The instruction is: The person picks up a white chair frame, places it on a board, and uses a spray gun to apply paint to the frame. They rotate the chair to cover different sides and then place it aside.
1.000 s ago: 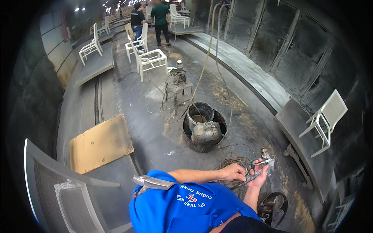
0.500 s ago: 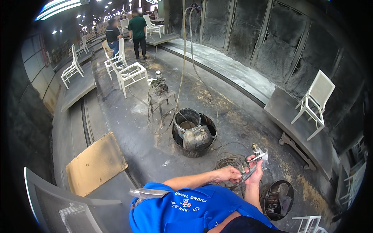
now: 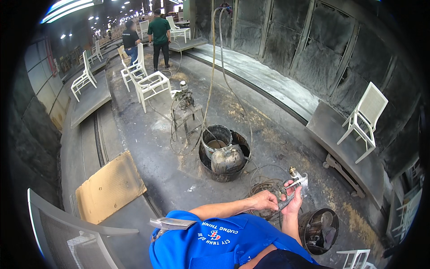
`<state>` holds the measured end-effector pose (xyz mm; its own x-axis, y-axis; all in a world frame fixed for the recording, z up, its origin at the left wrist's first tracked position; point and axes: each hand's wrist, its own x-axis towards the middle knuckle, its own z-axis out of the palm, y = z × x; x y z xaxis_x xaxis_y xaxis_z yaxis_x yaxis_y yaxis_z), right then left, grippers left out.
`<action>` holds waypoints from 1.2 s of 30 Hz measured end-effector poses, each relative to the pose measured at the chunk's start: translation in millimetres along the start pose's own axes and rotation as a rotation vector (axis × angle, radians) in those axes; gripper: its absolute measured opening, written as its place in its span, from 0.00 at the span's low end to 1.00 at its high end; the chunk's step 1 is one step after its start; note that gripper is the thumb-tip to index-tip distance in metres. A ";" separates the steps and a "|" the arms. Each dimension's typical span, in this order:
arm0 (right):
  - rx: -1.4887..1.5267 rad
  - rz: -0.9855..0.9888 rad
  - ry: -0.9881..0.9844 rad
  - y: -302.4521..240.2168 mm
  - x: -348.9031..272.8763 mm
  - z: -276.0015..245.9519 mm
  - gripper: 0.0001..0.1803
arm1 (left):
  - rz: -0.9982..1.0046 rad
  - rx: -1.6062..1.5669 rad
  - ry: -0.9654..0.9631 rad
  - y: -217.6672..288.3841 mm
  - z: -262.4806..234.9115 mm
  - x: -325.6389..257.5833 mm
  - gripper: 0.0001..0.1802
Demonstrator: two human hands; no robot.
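Note:
My right hand is wrapped round the grey handle of a metal spray gun, with a brass-coloured fitting at its top. Fingers of my left hand are pinched together at the lower end of that handle; the exact part between them is hidden. Below and behind my hands lies a loose coil of hose on the floor. A dark, paint-crusted bucket stands beside my right forearm, with stained objects inside.
Ahead, a wide black tub holds a paint bucket and a crusted container. Hoses hang from above. A pump stand, white chairs, a platform with a chair, and cardboard surround me. Two people stand far off.
My left fingers have shifted slightly at the handle's lower end. The spray gun stays in my right hand, almost unmoved. The view has turned a little.

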<state>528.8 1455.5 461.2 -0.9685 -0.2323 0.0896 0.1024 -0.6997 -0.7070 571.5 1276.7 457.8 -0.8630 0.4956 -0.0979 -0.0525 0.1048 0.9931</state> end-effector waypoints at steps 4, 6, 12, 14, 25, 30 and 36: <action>0.000 -0.018 0.022 1.6 -0.3 2.3 0.24 | -0.038 -0.209 -0.009 -2.5 1.1 -1.6 0.08; 0.004 0.014 0.016 1.8 0.1 5.0 0.25 | -0.082 -0.356 -0.053 -5.6 2.2 -2.5 0.08; 0.006 -0.005 0.026 2.3 1.4 10.2 0.25 | 0.004 0.012 -0.006 -9.9 -5.4 1.6 0.10; -0.003 -0.010 0.031 2.4 1.8 8.6 0.25 | -0.014 -0.005 -0.013 -10.7 -5.4 2.4 0.10; 0.016 0.001 0.024 7.1 4.5 -0.5 0.24 | 0.033 -0.084 -0.023 -15.4 -4.4 1.5 0.09; 0.024 -0.030 0.050 8.8 3.9 5.5 0.25 | -0.036 -0.340 -0.090 -16.7 -6.2 1.4 0.08; 0.038 -0.004 0.032 8.0 3.0 6.5 0.25 | -0.042 -0.221 -0.058 -19.3 -7.0 1.6 0.09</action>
<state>528.2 1444.8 460.3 -0.9756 -0.2081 0.0695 0.1064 -0.7257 -0.6798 567.7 1269.4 438.9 -0.8276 0.5444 -0.1368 -0.2024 -0.0622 0.9773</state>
